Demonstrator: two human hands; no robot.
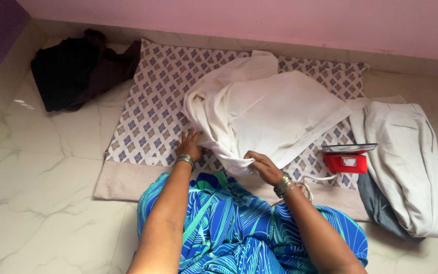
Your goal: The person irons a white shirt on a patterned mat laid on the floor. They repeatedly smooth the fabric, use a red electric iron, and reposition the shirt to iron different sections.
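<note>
Plenty of open patterned mat [148, 111] to my left, easy reach. Right side's cramped though: red iron [347, 161] standing just beside the white garment [275, 116], folded trousers [406, 157] stacked past it.

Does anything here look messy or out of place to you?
The dark clothes lie in a crumpled heap on the floor by the patterned mat's far left corner, unlike the folded pale pile at right. The white garment is bunched. The red iron stands upright; nothing is spilled.
</note>
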